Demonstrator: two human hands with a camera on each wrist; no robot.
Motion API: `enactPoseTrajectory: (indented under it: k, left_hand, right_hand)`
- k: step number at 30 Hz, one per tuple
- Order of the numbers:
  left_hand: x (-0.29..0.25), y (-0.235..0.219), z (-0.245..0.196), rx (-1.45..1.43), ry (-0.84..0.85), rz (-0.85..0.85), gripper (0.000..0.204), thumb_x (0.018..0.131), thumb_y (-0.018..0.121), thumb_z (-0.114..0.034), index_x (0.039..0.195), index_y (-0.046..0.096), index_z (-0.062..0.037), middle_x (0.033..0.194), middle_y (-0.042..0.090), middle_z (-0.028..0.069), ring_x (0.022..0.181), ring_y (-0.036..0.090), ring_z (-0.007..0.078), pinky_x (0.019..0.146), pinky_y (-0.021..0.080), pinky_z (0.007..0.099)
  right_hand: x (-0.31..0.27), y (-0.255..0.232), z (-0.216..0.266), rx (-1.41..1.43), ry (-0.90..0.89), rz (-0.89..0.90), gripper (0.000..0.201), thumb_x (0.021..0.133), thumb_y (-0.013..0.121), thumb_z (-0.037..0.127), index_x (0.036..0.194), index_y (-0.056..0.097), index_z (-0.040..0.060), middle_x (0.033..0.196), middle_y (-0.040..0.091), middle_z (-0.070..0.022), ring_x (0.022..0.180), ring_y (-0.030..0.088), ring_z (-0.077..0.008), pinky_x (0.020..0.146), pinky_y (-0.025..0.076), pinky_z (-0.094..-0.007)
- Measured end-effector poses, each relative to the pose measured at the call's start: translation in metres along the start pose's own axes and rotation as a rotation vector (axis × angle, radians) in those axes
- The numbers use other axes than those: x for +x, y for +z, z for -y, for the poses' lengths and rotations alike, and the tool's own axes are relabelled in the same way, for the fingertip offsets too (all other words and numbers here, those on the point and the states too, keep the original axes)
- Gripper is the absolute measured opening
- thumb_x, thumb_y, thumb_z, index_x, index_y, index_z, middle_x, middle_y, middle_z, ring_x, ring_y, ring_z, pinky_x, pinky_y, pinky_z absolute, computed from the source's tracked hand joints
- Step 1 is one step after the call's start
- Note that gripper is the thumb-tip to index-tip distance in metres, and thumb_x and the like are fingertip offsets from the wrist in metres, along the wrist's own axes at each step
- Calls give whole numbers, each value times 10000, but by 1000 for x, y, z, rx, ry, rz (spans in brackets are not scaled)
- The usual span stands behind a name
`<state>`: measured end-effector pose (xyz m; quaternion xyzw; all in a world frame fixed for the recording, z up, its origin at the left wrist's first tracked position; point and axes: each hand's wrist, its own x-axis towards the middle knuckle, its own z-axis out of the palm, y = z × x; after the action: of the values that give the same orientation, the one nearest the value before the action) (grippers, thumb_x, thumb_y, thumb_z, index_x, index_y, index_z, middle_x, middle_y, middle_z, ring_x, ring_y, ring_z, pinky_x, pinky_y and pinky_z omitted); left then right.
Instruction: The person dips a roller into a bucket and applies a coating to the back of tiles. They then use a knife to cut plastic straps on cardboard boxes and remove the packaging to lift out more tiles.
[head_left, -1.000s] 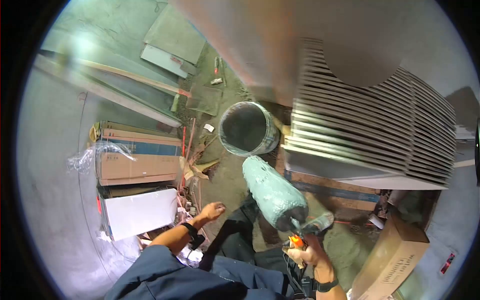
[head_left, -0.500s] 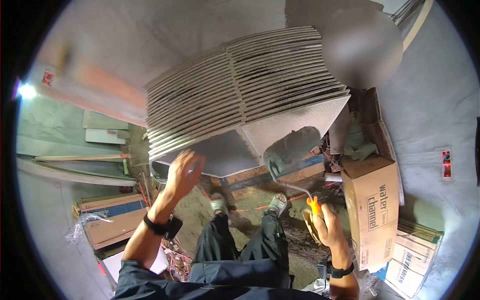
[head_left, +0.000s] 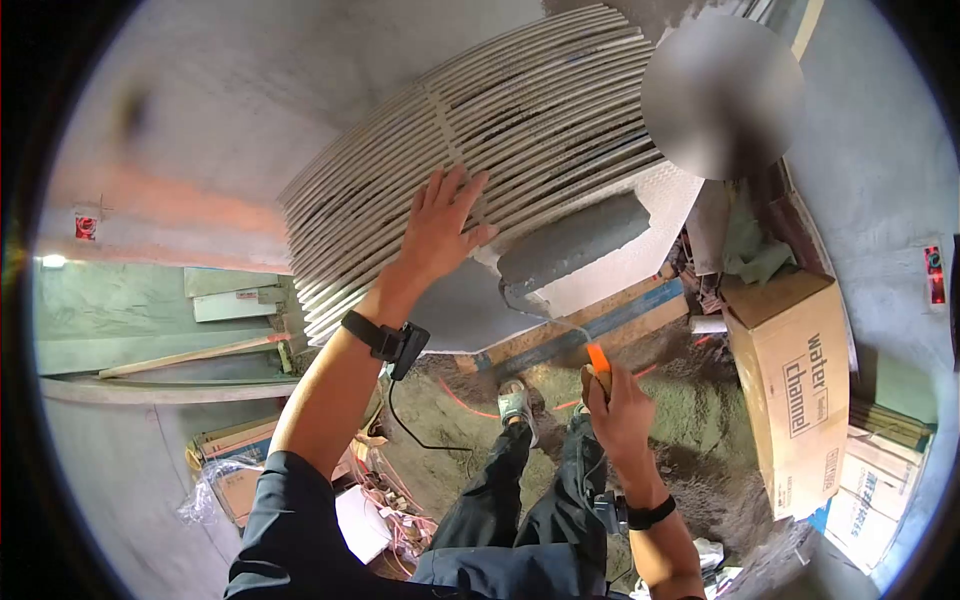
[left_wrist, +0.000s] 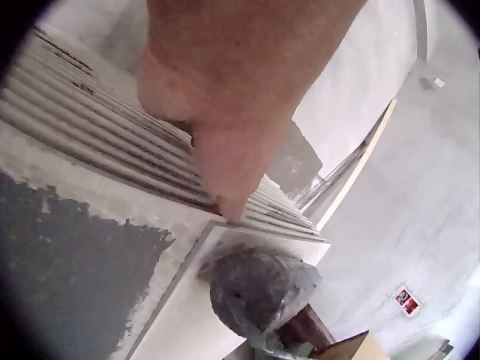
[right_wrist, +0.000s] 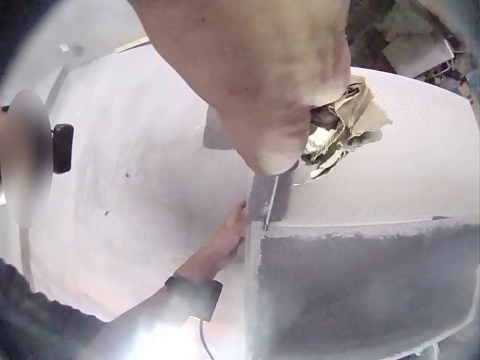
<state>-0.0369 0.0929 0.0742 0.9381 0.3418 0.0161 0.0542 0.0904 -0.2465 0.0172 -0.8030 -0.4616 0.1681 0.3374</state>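
Note:
My right hand [head_left: 622, 420] grips the orange handle [head_left: 598, 360] of a paint roller. The thick roller sleeve [head_left: 575, 240], coated in wet grey, lies against the pale front tile [head_left: 600, 285] of a leaning stack. To its left, a dark grey coat [head_left: 462, 305] covers the neighbouring tile. My left hand [head_left: 440, 232], fingers spread, rests on the top edges of the stacked tiles [head_left: 540, 110]. In the left wrist view the thumb comes down at the tile edges, above the roller sleeve [left_wrist: 255, 292]. Crumpled tan paper [right_wrist: 352, 124] shows by my right hand in its wrist view.
A tall "water channel" cardboard box [head_left: 790, 390] stands at the right, with a white printed carton [head_left: 880, 510] behind it. Cartons [head_left: 235, 465] and loose debris [head_left: 385, 500] lie at the left. A blue-striped carton [head_left: 600, 325] lies below the tiles.
The view has turned right, away from the bucket. The roller has moved from beside the bucket onto the front tile and across it. My left hand has risen onto the tile edges.

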Motion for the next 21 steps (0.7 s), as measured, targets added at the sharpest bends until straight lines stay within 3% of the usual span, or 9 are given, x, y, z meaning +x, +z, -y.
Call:
enactPoseTrajectory:
  k: [5, 11, 13, 16, 21]
  left_hand:
    - [0, 2, 4, -26, 31, 21, 749, 889, 645, -469, 1512, 339, -188, 1561, 270, 213, 1459, 192, 432, 1163, 195, 574]
    - [0, 7, 0, -3, 30, 44, 716, 913, 606, -490, 1514, 340, -206, 1576, 244, 215, 1465, 177, 436, 1164, 178, 582]
    - [-1, 9, 0, 13, 30, 69, 702, 927, 579, -510, 1518, 338, -218, 1582, 233, 212, 1467, 174, 435, 1166, 174, 575]
    - [-3, 11, -2, 8, 60, 36, 688, 917, 625, -423, 1507, 352, -199, 1568, 255, 216, 1457, 187, 445, 1150, 185, 609]
    - [-3, 10, -5, 9, 94, -12, 632, 898, 659, -311, 1478, 410, -266, 1562, 269, 217, 1446, 204, 463, 1140, 217, 607]
  right_hand:
    - [2, 15, 9, -24, -7, -90, 315, 874, 659, 165, 1134, 568, 12, 820, 631, -141, 596, 630, -312, 486, 502, -393]
    - [1, 20, 7, -52, 30, -76, 315, 870, 654, 179, 1132, 569, 26, 824, 629, -127, 593, 627, -308, 486, 501, -395]
    - [1, 25, 0, -100, 88, 26, 307, 873, 649, 194, 1119, 564, 30, 816, 620, -120, 592, 627, -309, 483, 501, -399]
    - [-2, 44, -24, -171, 104, 27, 281, 878, 648, 214, 1080, 560, 39, 806, 613, -119, 597, 632, -306, 489, 505, -404]
    - [-2, 87, -91, -195, 101, 56, 200, 877, 655, 240, 940, 573, 68, 781, 651, -107, 644, 661, -295, 539, 533, -402]
